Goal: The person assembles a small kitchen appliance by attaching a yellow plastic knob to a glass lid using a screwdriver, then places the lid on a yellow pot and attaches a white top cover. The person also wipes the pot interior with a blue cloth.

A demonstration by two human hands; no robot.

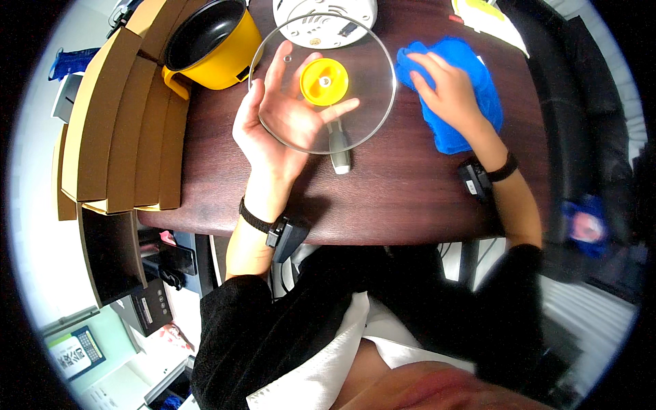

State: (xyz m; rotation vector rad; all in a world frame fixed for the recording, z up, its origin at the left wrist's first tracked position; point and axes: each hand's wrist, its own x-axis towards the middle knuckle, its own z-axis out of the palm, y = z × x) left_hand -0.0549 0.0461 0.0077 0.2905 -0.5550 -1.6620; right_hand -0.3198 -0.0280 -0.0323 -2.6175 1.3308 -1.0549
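Observation:
A round clear glass lid (372,75) with a yellow knob (316,93) is over the middle of the dark wooden table. My left hand (290,113) is behind the glass with its palm up, holding the lid by the knob. A screw shows at the knob's centre, and the fingers are seen through the glass. To the right, my right hand (447,89) rests on a crumpled blue cloth (471,102), fingers bent over its left part; some cloth under the hand is hidden. A utensil with a grey handle (339,154) lies partly beneath the lid.
A yellow pot (222,58) with a black inside stands at the far left, beside a row of brown cardboard boxes (113,130). A white round appliance part (324,27) is at the table's far edge. A yellow-and-white item (488,20) lies far right.

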